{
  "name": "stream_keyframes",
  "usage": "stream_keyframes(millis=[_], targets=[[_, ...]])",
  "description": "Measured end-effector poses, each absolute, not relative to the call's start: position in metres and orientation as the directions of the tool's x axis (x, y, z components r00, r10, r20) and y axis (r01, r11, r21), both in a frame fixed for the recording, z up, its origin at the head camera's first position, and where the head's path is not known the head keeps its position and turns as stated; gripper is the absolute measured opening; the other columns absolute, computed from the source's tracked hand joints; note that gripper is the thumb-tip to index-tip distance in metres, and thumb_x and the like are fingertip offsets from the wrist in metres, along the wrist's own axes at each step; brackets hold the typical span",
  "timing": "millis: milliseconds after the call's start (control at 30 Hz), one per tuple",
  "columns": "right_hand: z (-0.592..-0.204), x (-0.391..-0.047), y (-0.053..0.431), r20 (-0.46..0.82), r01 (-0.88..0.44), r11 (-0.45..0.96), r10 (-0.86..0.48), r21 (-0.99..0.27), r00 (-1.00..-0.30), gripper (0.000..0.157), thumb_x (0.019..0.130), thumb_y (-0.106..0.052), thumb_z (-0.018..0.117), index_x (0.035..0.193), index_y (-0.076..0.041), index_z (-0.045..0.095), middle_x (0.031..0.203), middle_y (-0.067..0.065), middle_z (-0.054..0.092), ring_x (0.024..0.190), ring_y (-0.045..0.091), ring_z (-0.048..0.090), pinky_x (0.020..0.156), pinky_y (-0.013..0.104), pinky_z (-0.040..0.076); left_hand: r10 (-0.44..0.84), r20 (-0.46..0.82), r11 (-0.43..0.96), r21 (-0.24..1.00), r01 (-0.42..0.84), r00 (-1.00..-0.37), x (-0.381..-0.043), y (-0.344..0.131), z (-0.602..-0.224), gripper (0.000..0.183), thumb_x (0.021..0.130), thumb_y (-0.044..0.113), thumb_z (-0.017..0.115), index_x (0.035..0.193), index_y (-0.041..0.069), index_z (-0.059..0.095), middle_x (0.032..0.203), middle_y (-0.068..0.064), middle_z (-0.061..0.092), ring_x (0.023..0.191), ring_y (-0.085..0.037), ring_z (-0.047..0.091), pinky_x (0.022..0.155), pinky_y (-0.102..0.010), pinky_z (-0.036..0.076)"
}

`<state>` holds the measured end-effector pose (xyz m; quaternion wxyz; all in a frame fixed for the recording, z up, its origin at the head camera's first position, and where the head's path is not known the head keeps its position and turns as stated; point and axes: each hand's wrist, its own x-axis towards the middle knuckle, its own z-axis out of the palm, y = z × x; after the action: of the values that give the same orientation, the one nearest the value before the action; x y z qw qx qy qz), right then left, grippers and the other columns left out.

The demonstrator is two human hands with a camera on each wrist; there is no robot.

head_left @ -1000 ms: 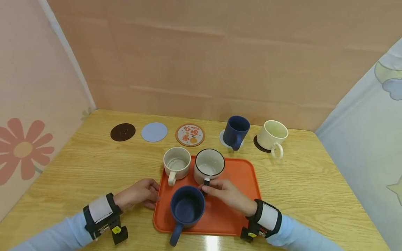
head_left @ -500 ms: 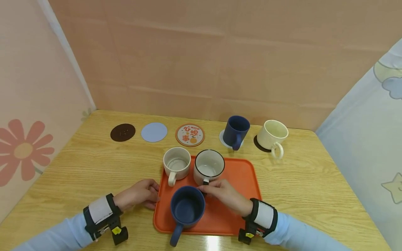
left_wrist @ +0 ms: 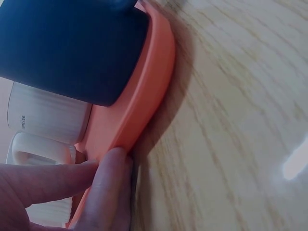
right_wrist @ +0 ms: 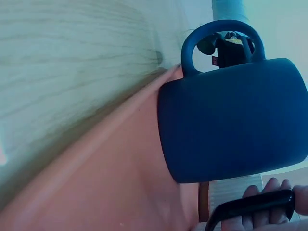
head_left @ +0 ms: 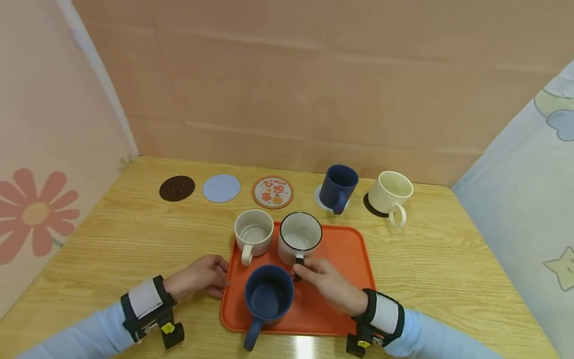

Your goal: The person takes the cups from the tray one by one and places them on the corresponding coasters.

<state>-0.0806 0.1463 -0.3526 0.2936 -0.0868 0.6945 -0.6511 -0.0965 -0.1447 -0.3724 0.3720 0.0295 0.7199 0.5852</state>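
My right hand (head_left: 329, 284) grips the black handle (right_wrist: 255, 204) of a white mug with a dark rim (head_left: 299, 237), which stands upright on the orange tray (head_left: 345, 259). At the tray's left edge my left hand (head_left: 199, 276) pinches the rim between thumb and fingers (left_wrist: 108, 183). A cream ribbed cup (head_left: 253, 232) occupies the tray's back left corner. In front of both stands a large navy mug (head_left: 269, 294), its handle pointing toward me over the tray's front edge. The right wrist view shows this navy mug close beside the right hand's fingers.
Along the table's back lie a dark brown coaster (head_left: 177, 188), a pale lilac coaster (head_left: 221, 188) and a printed coaster (head_left: 272, 192). To their right, a smaller navy mug (head_left: 338, 187) and a cream mug (head_left: 390, 192) stand on coasters. A cloth wall rises behind.
The right hand and wrist have shifted slightly to the right, and the white mug's handle has swung a little rightward with them. The left hand stays on the tray's edge.
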Motion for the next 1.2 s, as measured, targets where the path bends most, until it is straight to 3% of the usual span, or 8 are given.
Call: stream_keyframes(millis=[267, 567, 767, 1200], targets=[[-0.355, -0.081, 0.150, -0.261, 0.266, 0.060, -0.492, -0.962, -0.831, 0.026, 0.096, -0.020, 0.046, 0.093, 0.005, 0.052, 0.087, 0.003, 0.051, 0.087, 0.018, 0.046, 0.084, 0.035, 0.036, 0.477, -0.499, 0.314, 0.866, -0.390, -0.724, -0.097, -0.144, -0.373, 0.030, 0.081, -0.003, 0.053, 0.106, -0.014, 0.041, 0.085, -0.016, 0.054, 0.071, -0.020, 0.059, 0.065, -0.036, 0.054], [-0.351, -0.081, 0.152, -0.256, 0.287, -0.004, -0.440, -0.958, -0.861, 0.019, 0.095, -0.021, 0.047, 0.090, -0.003, 0.052, 0.090, 0.003, 0.052, 0.094, 0.022, 0.049, 0.090, 0.035, 0.035, 0.476, -0.502, 0.315, 0.864, -0.393, -0.722, -0.096, -0.143, -0.373, 0.031, 0.081, -0.003, 0.053, 0.107, -0.014, 0.041, 0.085, -0.016, 0.054, 0.072, -0.020, 0.059, 0.066, -0.036, 0.054], [-0.345, -0.082, 0.153, -0.236, 0.295, -0.063, -0.453, -0.954, -0.860, 0.018, 0.096, -0.019, 0.045, 0.093, -0.002, 0.051, 0.093, 0.003, 0.051, 0.098, 0.022, 0.048, 0.093, 0.032, 0.035, 0.471, -0.505, 0.317, 0.862, -0.396, -0.723, -0.097, -0.143, -0.373, 0.030, 0.080, -0.002, 0.054, 0.106, -0.014, 0.041, 0.084, -0.015, 0.054, 0.071, -0.019, 0.059, 0.066, -0.035, 0.054], [-0.334, -0.104, 0.151, -0.143, 0.192, -0.089, -0.394, -0.977, -0.908, 0.022, 0.097, -0.015, 0.042, 0.101, 0.006, 0.046, 0.094, 0.007, 0.049, 0.097, 0.021, 0.046, 0.098, 0.042, 0.030, 0.475, -0.492, 0.320, 0.869, -0.377, -0.730, -0.096, -0.144, -0.374, 0.029, 0.081, -0.003, 0.053, 0.105, -0.014, 0.042, 0.085, -0.015, 0.055, 0.071, -0.019, 0.059, 0.065, -0.036, 0.055]])
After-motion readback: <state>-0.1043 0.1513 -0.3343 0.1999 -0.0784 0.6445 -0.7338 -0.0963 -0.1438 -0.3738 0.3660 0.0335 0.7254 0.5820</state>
